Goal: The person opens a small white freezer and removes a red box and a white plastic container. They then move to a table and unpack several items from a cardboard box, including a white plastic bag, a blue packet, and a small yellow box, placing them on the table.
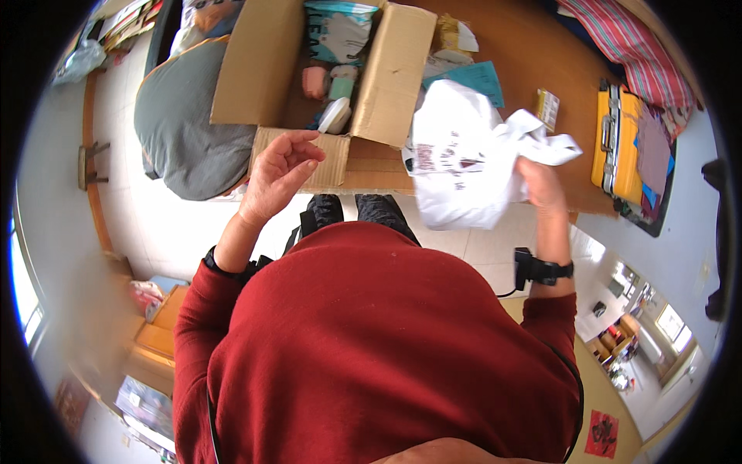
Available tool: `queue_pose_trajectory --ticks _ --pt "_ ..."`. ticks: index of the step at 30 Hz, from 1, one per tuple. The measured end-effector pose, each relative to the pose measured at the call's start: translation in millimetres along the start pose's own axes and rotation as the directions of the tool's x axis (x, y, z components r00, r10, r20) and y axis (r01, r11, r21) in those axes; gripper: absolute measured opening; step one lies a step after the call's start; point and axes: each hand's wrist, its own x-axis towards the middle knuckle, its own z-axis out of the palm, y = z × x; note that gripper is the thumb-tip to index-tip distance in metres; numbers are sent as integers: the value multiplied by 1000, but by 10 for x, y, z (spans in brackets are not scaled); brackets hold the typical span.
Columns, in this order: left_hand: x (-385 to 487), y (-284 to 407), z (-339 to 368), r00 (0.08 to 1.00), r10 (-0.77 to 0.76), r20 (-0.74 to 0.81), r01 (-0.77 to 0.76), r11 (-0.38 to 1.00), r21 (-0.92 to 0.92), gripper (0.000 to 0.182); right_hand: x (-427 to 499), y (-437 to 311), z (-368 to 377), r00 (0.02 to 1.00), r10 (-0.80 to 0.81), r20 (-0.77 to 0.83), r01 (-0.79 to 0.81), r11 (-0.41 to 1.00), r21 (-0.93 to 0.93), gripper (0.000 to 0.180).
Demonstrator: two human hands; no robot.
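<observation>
My right hand point(542, 182) grips a white plastic bag point(455, 162) with dark print by its gathered top. The bag hangs over the front edge of the brown table; what is inside it cannot be seen. My left hand point(284, 174) is raised with bent, parted fingers and nothing in them, by the near flap of an open cardboard box point(394, 69). Inside the box are a blue-and-white packet point(339, 32), a pink item point(315, 82), a green item with a pale top point(342, 84) and a white rounded object point(335, 116).
Right of the box lie a teal sheet point(484, 81), a crumpled yellow package point(455, 37) and a small yellow box point(547, 109). A yellow hard case point(611, 142) stands at the table's right end. Beside the box on the left is a grey cushion-like thing point(188, 122).
</observation>
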Motion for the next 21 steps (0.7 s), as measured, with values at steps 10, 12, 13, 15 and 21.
queue_pose_trajectory --ticks 10,12,13,15,21 --pt "-268 -166 -229 993 -1 -118 -4 999 -43 37 133 -1134 -133 910 -406 -77 357 867 -348 37" --pt "-303 -171 -258 990 5 -140 -12 999 -48 36 283 -1290 127 895 -442 -53 444 895 33 39" --pt "-317 -172 -274 989 12 -150 -20 998 -52 36 393 -1345 313 907 -408 -106 421 883 206 39" --pt "-357 -176 -306 985 -3 -172 -3 999 -40 35 622 -1429 743 890 -443 -110 456 860 228 39" --pt "-443 -204 -365 971 31 -237 -46 997 -56 35 1424 -1162 2055 601 -782 165 776 521 -355 24"
